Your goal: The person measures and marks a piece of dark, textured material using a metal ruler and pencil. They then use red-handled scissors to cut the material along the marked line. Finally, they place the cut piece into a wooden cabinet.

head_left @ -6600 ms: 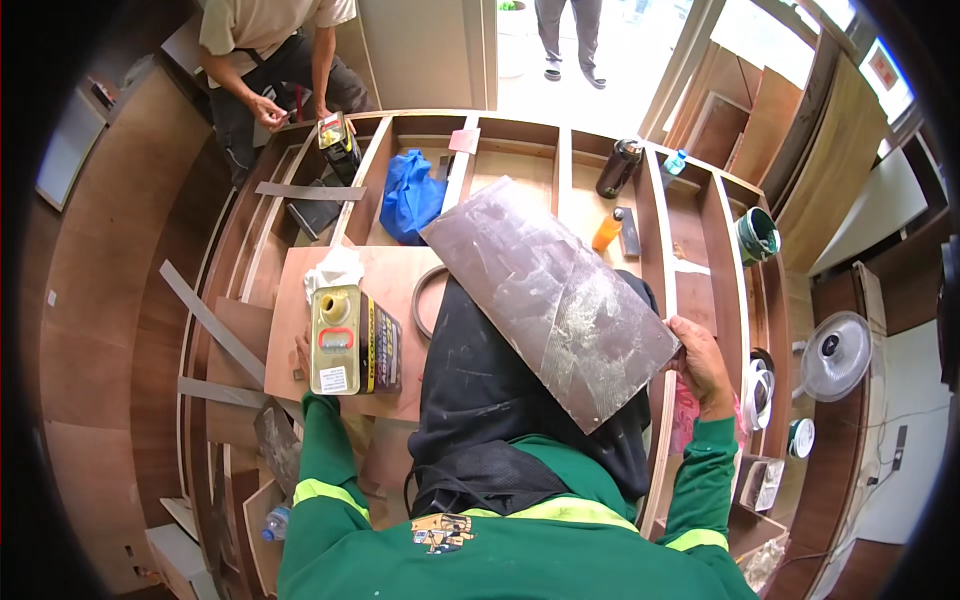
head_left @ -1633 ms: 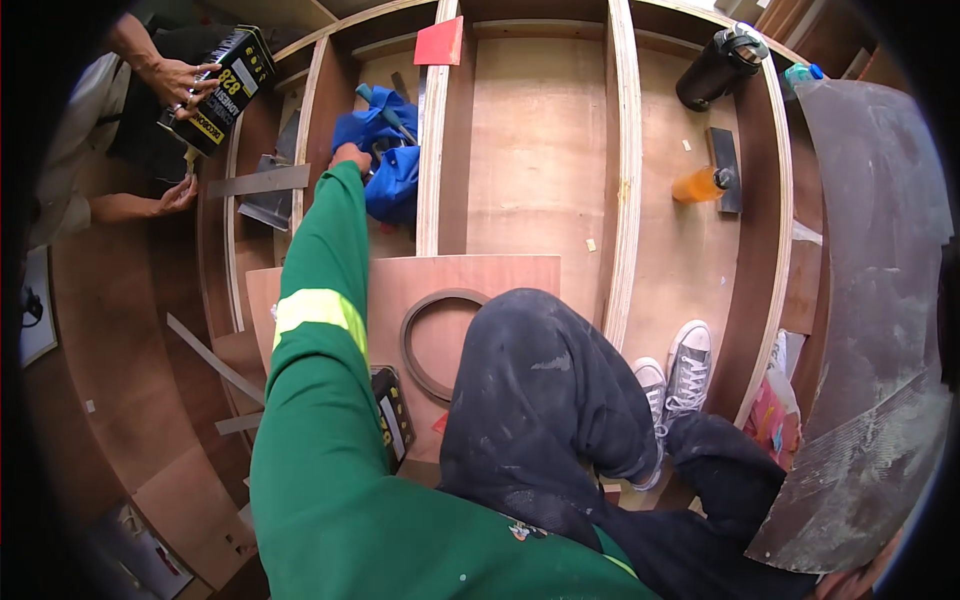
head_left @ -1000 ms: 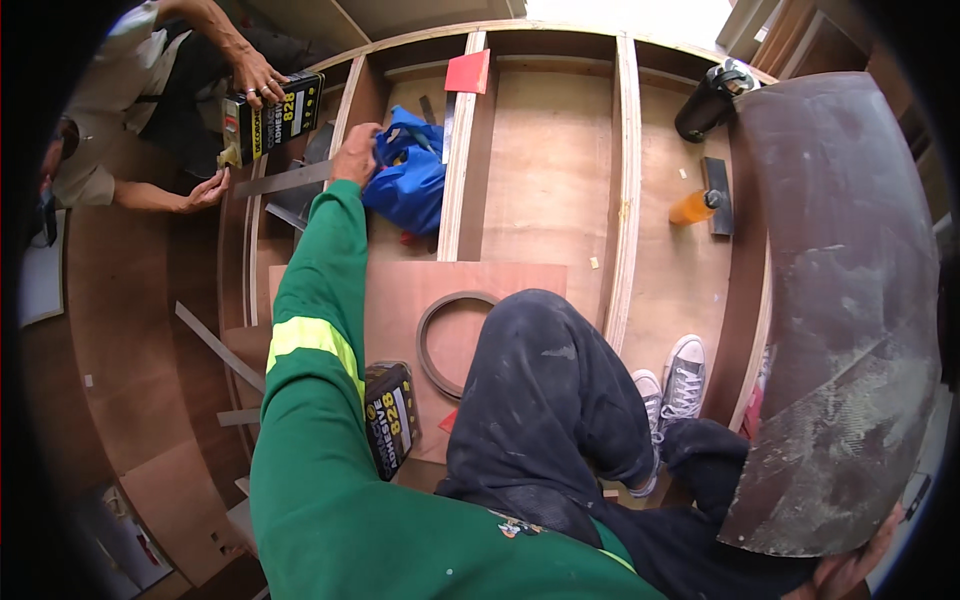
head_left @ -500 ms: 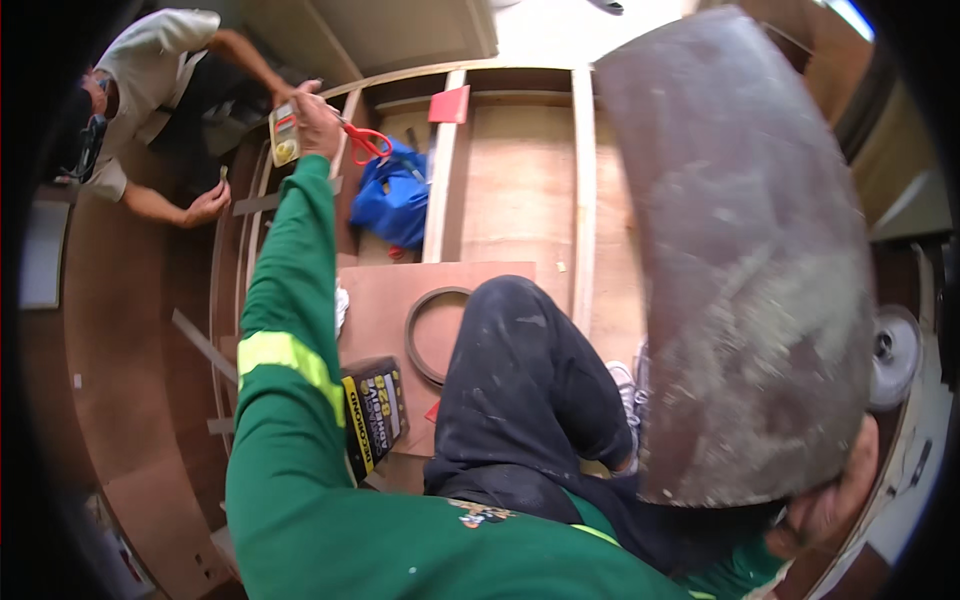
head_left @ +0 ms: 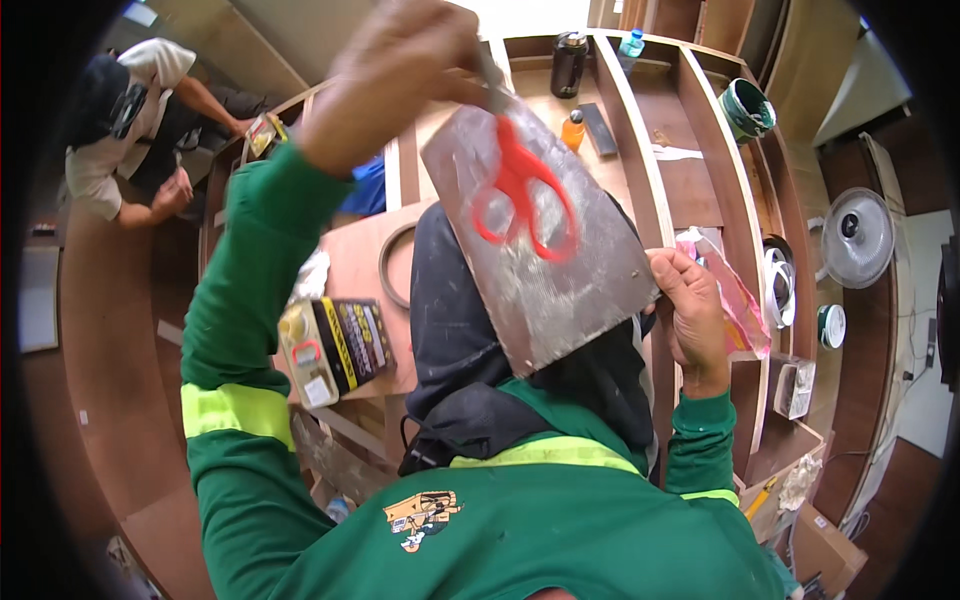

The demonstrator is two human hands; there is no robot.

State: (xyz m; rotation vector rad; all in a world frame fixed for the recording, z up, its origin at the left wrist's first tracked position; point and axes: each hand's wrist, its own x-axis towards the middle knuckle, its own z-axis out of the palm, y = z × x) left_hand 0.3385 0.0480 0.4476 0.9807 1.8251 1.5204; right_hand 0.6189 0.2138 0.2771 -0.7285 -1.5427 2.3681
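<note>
High in front of me my left hand is closed around the blade end of a pair of scissors, partly blurred. Their red handles hang down over a stiff brown sheet with whitish smears. The sheet slants across my raised knee. At its near right corner, the thumb and fingers of my right hand pinch the edge. Whether the blades touch the sheet, I cannot tell.
A black-and-yellow tin stands left of my knee, by a dark ring. Wooden framing holds a black flask and an orange bottle. A fan is far right. Another person holds a small pack far left.
My left hand has come back from beside the other person's hand with the scissors. The brown sheet has moved from the right to over my lap, still held by my right hand.
</note>
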